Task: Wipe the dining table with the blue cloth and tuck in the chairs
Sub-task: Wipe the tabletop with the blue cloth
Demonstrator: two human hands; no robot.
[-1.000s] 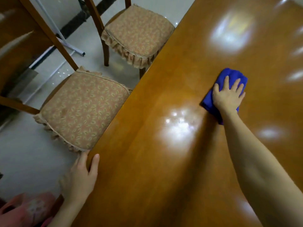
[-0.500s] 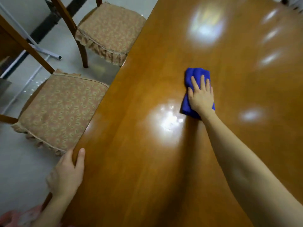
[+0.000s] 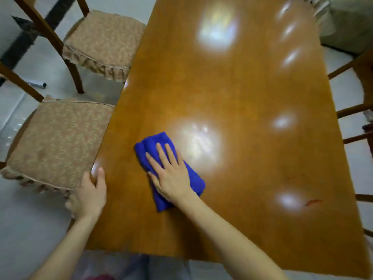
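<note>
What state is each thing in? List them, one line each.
dining table: glossy, reddish mark near right edge.
blue cloth: folded, flat on the table.
right hand: open, pressing the cloth.
left hand: gripping the table's left edge.
near left chair: pulled out, untucked.
far left chair: pulled out too.

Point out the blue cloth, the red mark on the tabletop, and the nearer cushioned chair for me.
blue cloth (image 3: 149, 141), head view, bare top fold.
red mark (image 3: 313, 202), head view, middle of the streak.
nearer chair (image 3: 58, 142), head view, centre of seat cushion.
</note>
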